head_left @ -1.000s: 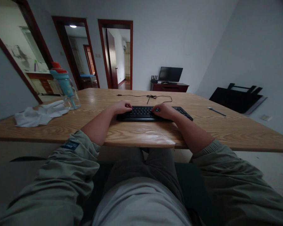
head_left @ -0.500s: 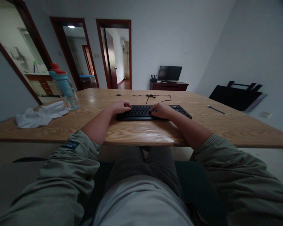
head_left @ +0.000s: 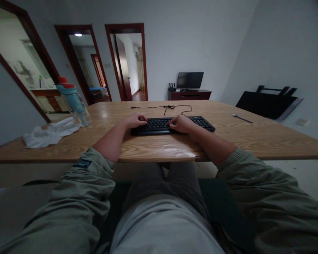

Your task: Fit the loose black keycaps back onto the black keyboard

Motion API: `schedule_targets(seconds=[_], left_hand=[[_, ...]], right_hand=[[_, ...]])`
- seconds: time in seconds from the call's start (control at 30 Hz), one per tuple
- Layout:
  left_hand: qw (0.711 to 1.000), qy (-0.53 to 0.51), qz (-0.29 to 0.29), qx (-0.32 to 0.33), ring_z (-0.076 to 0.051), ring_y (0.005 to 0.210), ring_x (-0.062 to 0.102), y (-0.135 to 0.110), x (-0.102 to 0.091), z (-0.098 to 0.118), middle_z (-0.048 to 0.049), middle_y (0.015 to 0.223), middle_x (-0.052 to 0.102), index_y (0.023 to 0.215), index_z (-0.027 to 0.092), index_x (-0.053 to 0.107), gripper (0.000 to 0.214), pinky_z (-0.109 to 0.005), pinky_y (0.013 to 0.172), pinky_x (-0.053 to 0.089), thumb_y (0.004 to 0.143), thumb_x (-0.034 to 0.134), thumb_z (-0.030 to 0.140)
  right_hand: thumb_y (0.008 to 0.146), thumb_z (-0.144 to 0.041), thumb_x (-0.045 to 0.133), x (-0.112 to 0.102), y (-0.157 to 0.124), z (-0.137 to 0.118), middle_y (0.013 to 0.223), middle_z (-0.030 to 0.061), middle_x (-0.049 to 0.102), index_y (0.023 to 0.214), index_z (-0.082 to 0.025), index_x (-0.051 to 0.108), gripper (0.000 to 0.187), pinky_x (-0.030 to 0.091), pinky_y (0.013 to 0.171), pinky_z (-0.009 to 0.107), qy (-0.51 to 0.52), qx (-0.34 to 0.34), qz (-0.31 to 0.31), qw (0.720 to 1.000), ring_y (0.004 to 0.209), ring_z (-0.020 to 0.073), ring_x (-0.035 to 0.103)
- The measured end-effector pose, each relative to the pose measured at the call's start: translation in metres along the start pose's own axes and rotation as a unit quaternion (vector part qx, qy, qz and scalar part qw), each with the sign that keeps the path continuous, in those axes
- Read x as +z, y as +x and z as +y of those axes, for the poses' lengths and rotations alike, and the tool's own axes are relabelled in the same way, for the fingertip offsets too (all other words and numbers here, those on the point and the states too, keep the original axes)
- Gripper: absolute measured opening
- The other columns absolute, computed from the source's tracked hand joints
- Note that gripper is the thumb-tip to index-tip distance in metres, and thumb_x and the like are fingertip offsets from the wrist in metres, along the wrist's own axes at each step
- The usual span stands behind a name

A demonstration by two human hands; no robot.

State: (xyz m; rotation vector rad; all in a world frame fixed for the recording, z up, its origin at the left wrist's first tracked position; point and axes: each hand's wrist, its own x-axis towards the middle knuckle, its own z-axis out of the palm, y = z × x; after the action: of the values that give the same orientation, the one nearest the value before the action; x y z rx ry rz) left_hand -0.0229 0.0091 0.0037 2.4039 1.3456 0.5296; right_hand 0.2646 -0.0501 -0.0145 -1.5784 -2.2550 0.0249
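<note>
A black keyboard lies on the wooden table in front of me, its thin black cable running away across the top. My left hand rests on the keyboard's left end with fingers curved down onto the keys. My right hand sits on the middle-right keys, fingers likewise bent onto them. Neither hand holds anything. My forearms lie on the table's near edge, grey-green sleeves pushed up.
A clear water bottle with blue and red lid stands at the left, beside a crumpled white cloth. A pen lies at the right. Beyond are doorways, a monitor on a low cabinet and a folded black table by the wall.
The view has tilted slightly, shifting the scene. Both hands stay on the keyboard with small finger movements.
</note>
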Motion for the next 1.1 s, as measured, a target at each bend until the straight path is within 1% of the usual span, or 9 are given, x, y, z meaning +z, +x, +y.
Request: schedule_targets(seconds=[0.07,0.13,0.23,0.33,0.43,0.6,0.77,1.0,1.1], left_hand=[[1.0,-0.008,-0.014,0.013,-0.017,0.082,0.066,-0.002,-0.002,0.001,-0.0039,0.093,0.074,0.103,0.019,0.073,0.039,-0.025,0.068,0.05,0.076,0.068,0.047],[1.0,-0.009,-0.023,0.019,-0.017,0.081,0.065,-0.004,-0.003,0.003,-0.0035,0.092,0.074,0.103,0.019,0.073,0.04,-0.025,0.067,0.049,0.075,0.069,0.046],[0.999,0.003,-0.038,0.019,-0.016,0.078,0.065,-0.005,-0.003,0.006,-0.003,0.09,0.075,0.099,0.019,0.074,0.034,-0.024,0.065,0.049,0.074,0.07,0.041],[0.999,0.016,-0.039,0.01,-0.016,0.076,0.065,-0.005,-0.002,0.008,-0.0026,0.087,0.075,0.092,0.019,0.075,0.026,-0.024,0.065,0.048,0.075,0.068,0.037],[0.999,0.019,-0.025,0.009,-0.016,0.077,0.066,-0.005,-0.001,0.009,-0.0022,0.085,0.075,0.089,0.019,0.074,0.024,-0.024,0.067,0.049,0.076,0.065,0.036],[0.999,0.014,0.004,0.029,-0.016,0.078,0.066,-0.007,0.001,0.012,-0.0028,0.086,0.074,0.091,0.018,0.073,0.025,-0.024,0.069,0.049,0.076,0.065,0.036],[0.999,0.005,0.005,0.042,-0.015,0.076,0.064,-0.006,0.003,0.012,-0.0036,0.087,0.073,0.091,0.016,0.071,0.024,-0.025,0.069,0.049,0.075,0.064,0.033],[0.999,0.0,-0.013,0.052,-0.016,0.078,0.065,-0.003,0.004,0.008,-0.0033,0.088,0.073,0.092,0.017,0.071,0.026,-0.025,0.07,0.049,0.074,0.064,0.033],[0.999,0.005,-0.009,0.047,-0.016,0.079,0.065,-0.005,0.002,0.009,-0.0025,0.087,0.073,0.092,0.017,0.071,0.025,-0.025,0.071,0.049,0.073,0.063,0.03]], right_hand=[[0.086,-0.028,0.06,-0.001,0.0,0.004,0.095,0.0073,0.076,0.097,-0.018,0.079,0.025,0.048,0.083,0.025,0.018,-0.017,0.023,0.999,0.087,0.0199,0.067],[0.088,-0.025,0.056,-0.003,0.0,0.011,0.1,0.0079,0.075,0.097,-0.015,0.078,0.025,0.047,0.086,0.025,0.038,-0.035,0.063,0.997,0.092,0.0196,0.066],[0.088,-0.023,0.055,-0.006,0.002,0.023,0.1,0.0092,0.073,0.093,-0.013,0.076,0.024,0.046,0.087,0.025,0.056,-0.041,0.105,0.992,0.094,0.0195,0.065],[0.087,-0.022,0.057,-0.007,0.002,0.026,0.098,0.0085,0.072,0.093,-0.013,0.076,0.022,0.045,0.085,0.024,0.055,-0.05,0.088,0.993,0.092,0.0192,0.064],[0.087,-0.023,0.058,-0.006,0.001,0.021,0.103,0.0082,0.071,0.096,-0.015,0.077,0.022,0.045,0.087,0.024,0.047,-0.059,0.064,0.995,0.094,0.0191,0.063],[0.088,-0.025,0.058,-0.005,0.0,0.014,0.109,0.0083,0.069,0.1,-0.017,0.078,0.025,0.045,0.089,0.024,0.026,-0.074,0.029,0.996,0.095,0.0196,0.064],[0.087,-0.025,0.057,-0.005,0.001,0.01,0.107,0.0086,0.07,0.096,-0.018,0.08,0.026,0.046,0.089,0.024,-0.011,-0.084,0.007,0.996,0.096,0.0209,0.064],[0.087,-0.027,0.057,-0.005,0.001,0.005,0.108,0.0087,0.07,0.098,-0.019,0.08,0.026,0.046,0.088,0.025,-0.022,-0.076,0.01,0.997,0.094,0.0208,0.064],[0.087,-0.027,0.057,-0.004,0.001,0.005,0.106,0.0084,0.07,0.096,-0.019,0.079,0.025,0.046,0.087,0.025,-0.02,-0.077,0.011,0.997,0.093,0.0205,0.064]])
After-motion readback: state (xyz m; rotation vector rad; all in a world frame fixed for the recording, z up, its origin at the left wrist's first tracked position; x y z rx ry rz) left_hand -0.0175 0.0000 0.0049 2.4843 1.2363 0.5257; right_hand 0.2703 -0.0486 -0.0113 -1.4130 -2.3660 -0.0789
